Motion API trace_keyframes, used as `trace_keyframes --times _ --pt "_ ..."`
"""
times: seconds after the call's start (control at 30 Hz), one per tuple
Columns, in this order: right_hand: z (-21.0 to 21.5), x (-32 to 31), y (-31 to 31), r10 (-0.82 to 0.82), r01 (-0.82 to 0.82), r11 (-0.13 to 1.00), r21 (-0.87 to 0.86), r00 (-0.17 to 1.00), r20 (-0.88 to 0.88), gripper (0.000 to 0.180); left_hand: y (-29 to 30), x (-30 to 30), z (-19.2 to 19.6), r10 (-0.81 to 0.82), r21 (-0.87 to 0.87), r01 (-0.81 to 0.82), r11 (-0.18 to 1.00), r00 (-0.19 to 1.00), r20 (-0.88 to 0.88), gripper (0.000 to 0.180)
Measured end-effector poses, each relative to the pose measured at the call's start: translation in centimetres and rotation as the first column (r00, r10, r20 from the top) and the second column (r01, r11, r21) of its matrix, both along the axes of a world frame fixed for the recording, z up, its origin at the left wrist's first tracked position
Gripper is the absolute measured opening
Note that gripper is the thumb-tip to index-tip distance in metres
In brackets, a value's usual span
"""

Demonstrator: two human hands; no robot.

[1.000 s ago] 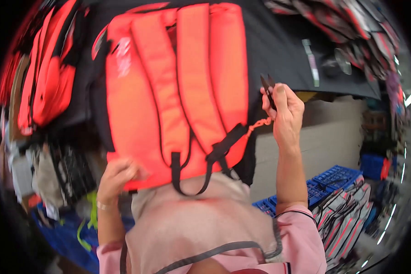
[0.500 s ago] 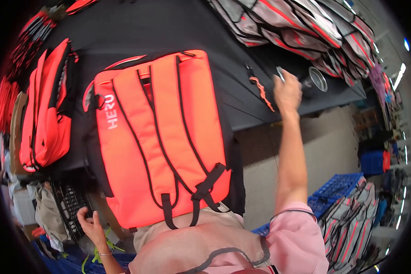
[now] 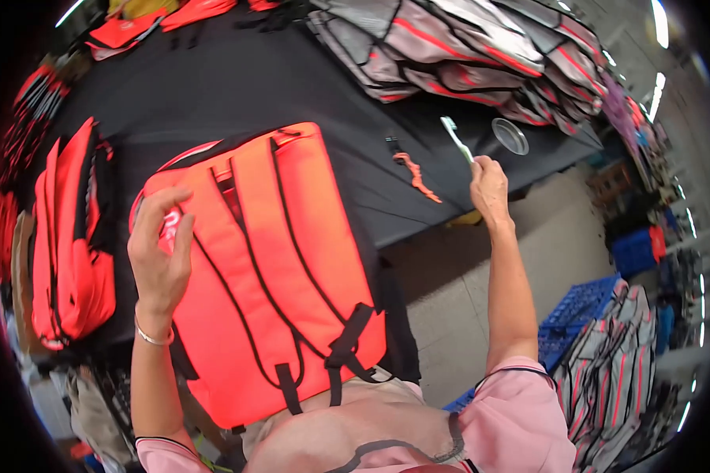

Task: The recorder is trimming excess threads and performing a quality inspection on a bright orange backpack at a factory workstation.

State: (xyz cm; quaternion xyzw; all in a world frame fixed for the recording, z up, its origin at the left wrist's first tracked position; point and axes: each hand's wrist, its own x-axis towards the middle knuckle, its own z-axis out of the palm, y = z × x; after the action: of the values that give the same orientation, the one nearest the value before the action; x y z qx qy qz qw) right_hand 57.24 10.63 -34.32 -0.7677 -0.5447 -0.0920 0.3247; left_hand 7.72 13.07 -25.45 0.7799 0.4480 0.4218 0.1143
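A bright orange-red backpack (image 3: 335,236) with black-edged shoulder straps lies before me, its lower end against my apron. My left hand (image 3: 159,252) is over its upper left side, thumb and fingers apart and holding nothing; whether it touches the fabric I cannot tell. It partly covers the white lettering. To the right, my right hand (image 3: 491,189) grips the lower end of a white toothbrush (image 3: 457,140), bristle head upward. Left of that hand, an orange cord with a black end (image 3: 418,177) lies on the black table cover. A round clear dish (image 3: 510,136) stands beyond the toothbrush.
Grey bags with red stripes (image 3: 465,59) are piled at the table's far right. Another red backpack (image 3: 67,244) stands at left, with red pieces (image 3: 35,118) stacked behind it. On the floor at right are a blue crate (image 3: 580,307) and more grey bags (image 3: 611,370).
My left hand has come up from the lower left to the backpack's upper left side. The toothbrush in my right hand now shows along most of its length. The view has shifted.
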Motion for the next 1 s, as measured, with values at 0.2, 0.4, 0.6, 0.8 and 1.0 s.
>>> trace_keyframes --times 0.2,0.4,0.6,0.8,1.0 --pt "7.4 4.8 -2.7 -0.14 0.14 0.99 0.001 0.99 -0.011 0.022 8.5 5.0 -4.6 -0.078 -0.039 0.075 0.996 0.995 -0.068 0.042" --pt "10.6 9.3 -2.4 -0.265 0.361 0.888 -0.286 0.908 0.325 0.019 5.0 7.7 -10.4 0.074 0.011 -0.085 0.996 0.787 -0.613 0.09" --pt "8.3 11.7 0.3 -0.222 0.404 0.81 -0.425 0.883 0.414 0.023 1.7 7.4 -11.6 0.032 -0.026 -0.058 0.998 0.813 -0.581 0.089" --pt "10.2 10.6 -1.6 -0.273 0.369 0.844 -0.388 0.92 0.281 0.024 1.3 7.6 -11.5 0.107 -0.007 -0.143 0.99 0.768 -0.632 0.088" --pt "6.3 10.0 -5.0 -0.342 0.399 0.858 -0.322 0.914 0.219 0.025 1.7 7.7 -11.8 0.117 0.029 -0.123 0.992 0.799 -0.589 0.091"
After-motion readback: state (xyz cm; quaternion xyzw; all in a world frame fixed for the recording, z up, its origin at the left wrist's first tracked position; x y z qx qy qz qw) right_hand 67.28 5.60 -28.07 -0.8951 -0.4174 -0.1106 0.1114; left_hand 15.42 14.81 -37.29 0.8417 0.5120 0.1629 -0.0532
